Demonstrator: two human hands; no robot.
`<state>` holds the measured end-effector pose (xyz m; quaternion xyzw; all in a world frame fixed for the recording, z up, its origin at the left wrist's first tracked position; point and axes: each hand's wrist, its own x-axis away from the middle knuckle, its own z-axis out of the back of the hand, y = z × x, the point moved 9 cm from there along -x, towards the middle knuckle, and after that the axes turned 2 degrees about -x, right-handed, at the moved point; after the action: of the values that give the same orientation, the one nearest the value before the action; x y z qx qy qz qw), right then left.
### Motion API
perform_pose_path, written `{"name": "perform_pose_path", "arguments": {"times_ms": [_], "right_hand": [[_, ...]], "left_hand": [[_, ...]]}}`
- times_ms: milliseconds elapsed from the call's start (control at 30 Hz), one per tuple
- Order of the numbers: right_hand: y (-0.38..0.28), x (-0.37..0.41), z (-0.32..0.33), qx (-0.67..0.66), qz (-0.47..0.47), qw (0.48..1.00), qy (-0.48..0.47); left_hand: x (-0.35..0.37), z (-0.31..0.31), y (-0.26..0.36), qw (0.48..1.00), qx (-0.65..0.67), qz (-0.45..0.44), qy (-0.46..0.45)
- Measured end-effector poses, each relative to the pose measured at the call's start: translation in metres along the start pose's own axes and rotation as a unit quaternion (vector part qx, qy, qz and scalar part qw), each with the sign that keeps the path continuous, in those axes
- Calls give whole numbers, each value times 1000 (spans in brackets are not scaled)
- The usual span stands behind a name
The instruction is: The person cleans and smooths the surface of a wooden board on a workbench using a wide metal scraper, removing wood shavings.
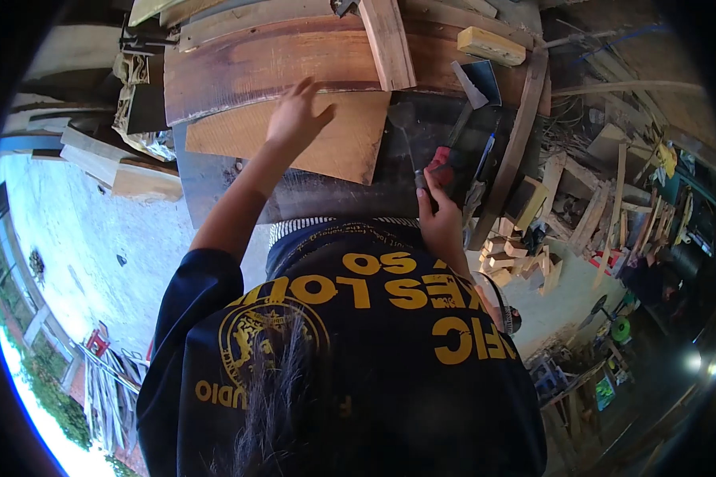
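"Where was the scraper?"

"In the right hand (441, 213), over the dark bench (326, 200). The fingers were closed around its handle, and the scraper (410, 147) pointed away from the body, its flat blade just beside the right end of the thin board (294, 139). I couldn't tell whether the blade touched the bench."

"And the left hand (293, 119)?"

"It held nothing that I could see. Its fingers were spread wide over the thin board, near the edge of the big plank (270, 60) behind it. Whether they pressed on the wood, the view didn't show."

"What made for good handling there?"

"To my mind, a firm but easy grip, with the blade turned away from the body, as it was. The spread hand was well apart from the blade, and that seemed the safe way to have it. If the board needed steadying, a flat palm would have served better than fingertips, since the board lay askew and looked light enough to slide."

"Anything in the way?"

"A red-handled tool (442, 156) lay right beside the right hand, close enough to knock, I thought. Farther back were a folded sheet (477, 83), a pale wood block (492, 46) and a wooden bar (386, 44) lying across the plank. More elbow room on that right side would have helped."
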<state>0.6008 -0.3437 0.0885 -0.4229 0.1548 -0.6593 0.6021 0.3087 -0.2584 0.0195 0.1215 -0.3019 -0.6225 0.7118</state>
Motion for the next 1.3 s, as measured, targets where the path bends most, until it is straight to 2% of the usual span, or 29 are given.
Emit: {"name": "perform_pose_path", "arguments": {"times_ms": [67, 100, 167, 267, 400, 467, 500, 533, 567, 600, 667, 900, 1000, 1100, 1167, 1233, 1300], "right_hand": [[2, 2, -5, 5, 19, 1000, -7], [1, 3, -4, -1, 18, 1000, 0], [10, 7, -9, -18, -49, 998, -32], [8, 10, -5, -20, -53, 998, -26], [25, 15, -7, -54, -77, 995, -21], [23, 16, -4, -51, 23, 998, 43], [19, 16, 1, -58, 20, 997, 48], [21, 16, 1, -50, -24, 998, 11], [25, 17, -3, -42, -67, 996, -27], [30, 18, -4, -49, -68, 996, -24], [35, 21, -4, -33, -33, 999, 9], [40, 33, 2, -42, -29, 998, 33], [45, 38, 2, -39, -46, 998, 30], [52, 45, -1, -75, -96, 993, 5], [53, 49, 4, -65, -52, 995, 54], [56, 52, 4, -63, -54, 995, 59], [54, 55, 7, -61, -57, 994, 65]], "left_hand": [[-23, 12, 57, 997, -16, -78, 7], [-35, 9, 73, 996, -21, -86, 6], [-47, 11, 120, 959, -139, -233, 84], [-69, -20, 138, 917, -224, -313, 106], [-78, -33, 135, 903, -297, -308, 33], [-77, -39, 137, 893, -326, -309, 27], [-77, -41, 136, 886, -351, -303, 24], [-78, -45, 135, 882, -355, -309, 21], [-78, -46, 133, 883, -346, -314, 38], [-78, -46, 133, 884, -336, -319, 55], [-78, -54, 130, 870, -370, -321, 62], [-72, -65, 131, 843, -423, -325, 67], [-70, -67, 133, 809, -473, -329, 117], [-68, -71, 132, 795, -500, -328, 102], [-69, -67, 133, 800, -489, -335, 89], [-76, -65, 127, 805, -478, -342, 76], [-76, -54, 127, 828, -410, -378, 62]]}}
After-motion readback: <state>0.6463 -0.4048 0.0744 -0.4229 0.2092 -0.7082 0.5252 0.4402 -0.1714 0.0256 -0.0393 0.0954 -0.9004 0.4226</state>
